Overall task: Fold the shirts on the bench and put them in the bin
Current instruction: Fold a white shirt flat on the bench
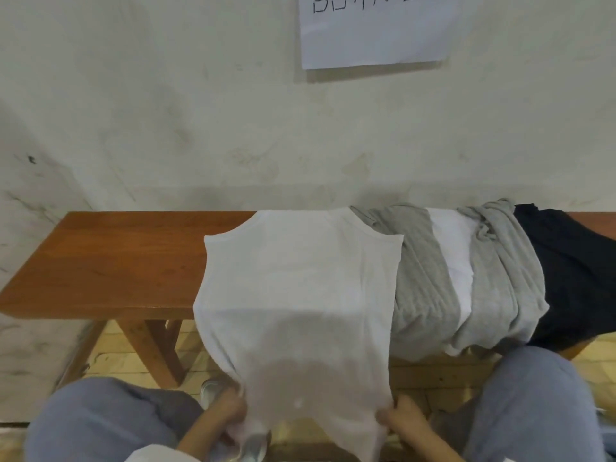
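White shirt [296,295] being spread on the bench [116,261]

Its limp, light hem is being pinched by the left hand [230,408] and right hand [403,416]; corners judged best.

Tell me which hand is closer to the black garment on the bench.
Right. The right hand grips the hem of the white shirt, below-left of the black garment; the left hand grips the hem's other corner, farther left.

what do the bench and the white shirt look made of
The bench: wood, it seems, reddish-brown with a smooth sheen; faint grain shows. The white shirt: thin soft knit, likely cotton; it drapes limply and looks slightly see-through near the hem.
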Demonstrator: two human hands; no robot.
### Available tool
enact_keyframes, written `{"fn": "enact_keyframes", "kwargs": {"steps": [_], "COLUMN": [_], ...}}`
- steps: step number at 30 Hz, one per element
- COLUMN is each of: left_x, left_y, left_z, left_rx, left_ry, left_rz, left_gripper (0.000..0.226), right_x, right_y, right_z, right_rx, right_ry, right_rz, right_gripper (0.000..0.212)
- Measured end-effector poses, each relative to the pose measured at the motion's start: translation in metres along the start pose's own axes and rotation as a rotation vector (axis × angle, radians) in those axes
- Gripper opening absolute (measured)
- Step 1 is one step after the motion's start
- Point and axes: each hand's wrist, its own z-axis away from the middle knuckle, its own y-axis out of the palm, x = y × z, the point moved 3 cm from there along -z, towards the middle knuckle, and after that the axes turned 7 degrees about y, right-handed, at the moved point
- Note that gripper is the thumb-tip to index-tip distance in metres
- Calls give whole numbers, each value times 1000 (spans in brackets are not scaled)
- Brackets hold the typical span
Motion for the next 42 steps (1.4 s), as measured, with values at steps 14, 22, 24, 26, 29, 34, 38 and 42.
{"fn": "enact_keyframes", "kwargs": {"steps": [14, 22, 24, 26, 29, 34, 38, 42], "left_x": [-97, -68, -65, -71, -75, -77, -90, -97], "left_y": [-173, -188, -197, -200, -197, -197, -214, -233], "left_z": [66, 15, 12, 9, -10, -20, -18, -26], "left_rx": [-138, -516, -647, -597, -564, -832, -933, -1063], "left_ry": [302, 163, 263, 344, 417, 520, 582, 590], "left_rz": [1809, 942, 522, 287, 136, 398, 510, 431], "left_gripper": [17, 16, 22, 18, 19, 21, 33, 34], "right_x": [139, 140, 147, 156, 168, 175, 183, 196], "right_y": [-114, -122, -129, -135, -137, -126, -129, -137], "right_z": [59, 42, 40, 38, 31, 28, 26, 29], "right_rx": [464, -18, -246, -411, -514, -536, -460, -509], "right_ry": [-236, -321, -431, -500, -516, -647, -663, -683], "right_rz": [-1344, -454, -99, 6, 17, -71, -255, -262], "right_gripper": [67, 20, 31, 47, 46, 19, 16, 8]}}
